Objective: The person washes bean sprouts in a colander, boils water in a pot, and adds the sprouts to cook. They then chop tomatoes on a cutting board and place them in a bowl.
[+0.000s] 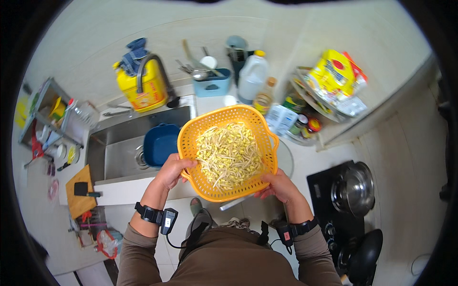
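Observation:
An orange-yellow plastic colander [191,128] full of soybean sprouts [228,155] is held up in front of me, over the counter's front edge. My left hand [172,170] grips its rim at the near left, thumb on top and fingers beneath. At the near right, my right hand [280,186] has hold of the rim the same way, the thumb lying over the inner wall. Below and to the left, a dark blue basin [160,145] sits in the metal sink [112,157]. Part of the counter behind the colander is hidden.
A gas stove [324,188] with a steel pot [354,189] and a black wok [366,255] stands at right. Bottles, jars and a blue utensil holder [211,86] line the wall. A yellow jug [143,88] is behind the sink; a cutting board with a cleaver [82,189] lies left.

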A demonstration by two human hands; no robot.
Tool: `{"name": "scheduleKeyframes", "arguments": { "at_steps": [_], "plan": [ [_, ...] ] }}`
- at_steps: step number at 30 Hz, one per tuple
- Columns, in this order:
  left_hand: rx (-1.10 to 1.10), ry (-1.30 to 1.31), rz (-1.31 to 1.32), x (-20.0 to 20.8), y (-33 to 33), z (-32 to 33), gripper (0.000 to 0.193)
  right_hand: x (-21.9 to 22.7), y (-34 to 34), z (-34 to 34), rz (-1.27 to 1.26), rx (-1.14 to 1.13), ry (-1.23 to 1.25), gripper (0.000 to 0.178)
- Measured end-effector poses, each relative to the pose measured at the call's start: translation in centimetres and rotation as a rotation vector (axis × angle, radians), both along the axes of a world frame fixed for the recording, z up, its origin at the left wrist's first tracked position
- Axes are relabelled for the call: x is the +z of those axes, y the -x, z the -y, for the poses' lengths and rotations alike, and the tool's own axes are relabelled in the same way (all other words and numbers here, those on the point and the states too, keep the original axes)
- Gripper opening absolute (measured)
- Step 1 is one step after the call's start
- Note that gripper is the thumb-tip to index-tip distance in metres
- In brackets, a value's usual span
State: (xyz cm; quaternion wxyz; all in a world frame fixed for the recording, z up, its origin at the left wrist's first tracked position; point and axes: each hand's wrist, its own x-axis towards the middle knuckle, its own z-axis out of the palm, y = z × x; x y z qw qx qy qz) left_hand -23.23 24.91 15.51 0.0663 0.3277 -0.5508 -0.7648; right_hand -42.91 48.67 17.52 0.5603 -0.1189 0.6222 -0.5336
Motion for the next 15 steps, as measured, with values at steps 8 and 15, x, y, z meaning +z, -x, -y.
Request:
{"name": "scheduleKeyframes", "arguments": {
  "at_steps": [8,15],
  "plan": [
    [-0.153,-0.098,-0.187,-0.3,10.9,-10.3,0.043,-0.9,0.3,-13.6,-0.062,-0.582,0.105,0.036],
    [-0.467,-0.087,-0.175,0.3,15.3,-13.6,0.042,2.4,3.7,-24.3,-0.177,-1.095,0.242,0.037]
  ]
}}
